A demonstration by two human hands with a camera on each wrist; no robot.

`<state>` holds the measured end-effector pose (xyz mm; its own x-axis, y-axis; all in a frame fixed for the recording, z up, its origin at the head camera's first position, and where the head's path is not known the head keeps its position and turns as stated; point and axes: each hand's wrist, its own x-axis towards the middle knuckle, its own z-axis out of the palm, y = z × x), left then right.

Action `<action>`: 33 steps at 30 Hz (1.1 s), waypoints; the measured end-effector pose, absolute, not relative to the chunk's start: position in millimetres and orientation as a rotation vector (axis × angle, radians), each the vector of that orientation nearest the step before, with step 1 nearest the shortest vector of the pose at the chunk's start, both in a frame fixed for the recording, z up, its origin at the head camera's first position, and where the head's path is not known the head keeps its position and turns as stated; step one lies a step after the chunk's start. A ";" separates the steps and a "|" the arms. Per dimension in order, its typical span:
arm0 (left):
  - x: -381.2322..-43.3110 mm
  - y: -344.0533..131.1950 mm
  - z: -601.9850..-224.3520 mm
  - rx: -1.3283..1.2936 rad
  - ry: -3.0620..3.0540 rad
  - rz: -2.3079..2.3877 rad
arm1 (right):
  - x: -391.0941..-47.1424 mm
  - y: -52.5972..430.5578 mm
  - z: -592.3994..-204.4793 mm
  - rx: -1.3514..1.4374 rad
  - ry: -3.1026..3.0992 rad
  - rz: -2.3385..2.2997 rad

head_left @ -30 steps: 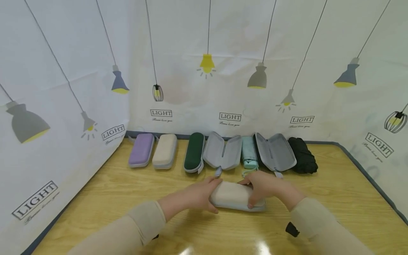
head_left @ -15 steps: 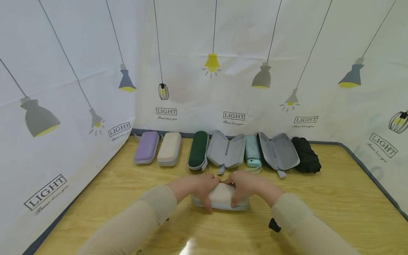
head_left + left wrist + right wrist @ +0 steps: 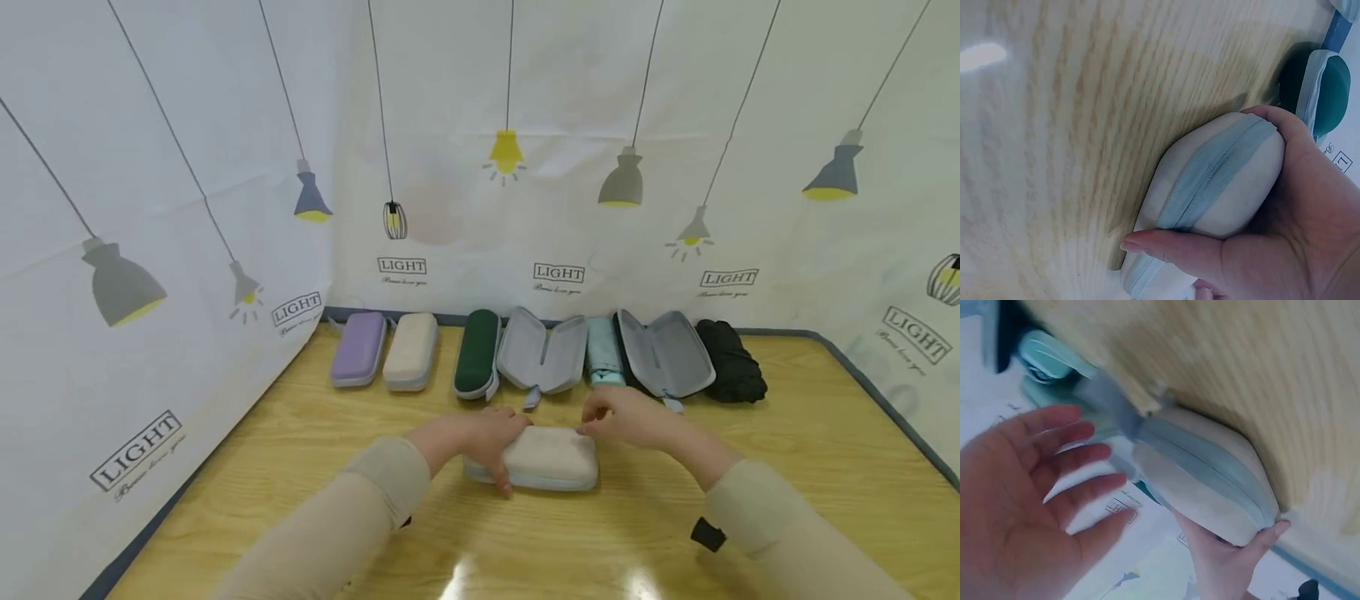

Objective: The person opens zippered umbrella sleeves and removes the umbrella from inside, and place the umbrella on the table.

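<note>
One closed cream case [image 3: 551, 458] lies lengthwise on the table [image 3: 315, 442] at lower centre of the head frame. Left hand [image 3: 489, 437] grips its left end, thumb crossing the near side over the pale grey zipper band [image 3: 1207, 181], fingers round the far side. Right hand [image 3: 630, 419] is at the upper right corner of the case; the right wrist view shows its fingers extended and spread, near a blurred grey tab [image 3: 1107, 400] at the end of the case. Contact of the right fingertips with either cannot be confirmed. Across the middle of the head frame, left to right: purple case [image 3: 358, 348], second cream case [image 3: 411, 350], green case [image 3: 477, 352], grey-lined open case [image 3: 564, 358], mint folded item [image 3: 603, 346], second open case [image 3: 678, 354] and black bundle [image 3: 731, 360].
</note>
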<state>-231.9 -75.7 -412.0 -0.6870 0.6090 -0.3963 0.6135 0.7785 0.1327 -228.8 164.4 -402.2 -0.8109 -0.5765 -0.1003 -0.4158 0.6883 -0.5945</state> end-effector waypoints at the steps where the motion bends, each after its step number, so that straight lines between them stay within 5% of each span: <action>1: -234.1 -74.2 -412.4 0.934 2.550 -0.008 | -230.3 168.7 -400.6 -0.758 2.644 -0.792; 23: -255.2 -61.9 -419.2 1.256 2.453 -0.001 | -239.9 186.1 -412.8 -0.909 2.383 -0.824; 33: -250.9 -61.8 -422.7 1.146 2.506 0.051 | -238.1 189.4 -421.2 -0.988 2.534 -0.648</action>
<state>-250.9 -61.8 -422.7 -0.5936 0.7354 -0.3267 0.7215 0.6662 0.1886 -238.1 189.4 -421.2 -0.6983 -0.7003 -0.1481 -0.5431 0.6532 -0.5276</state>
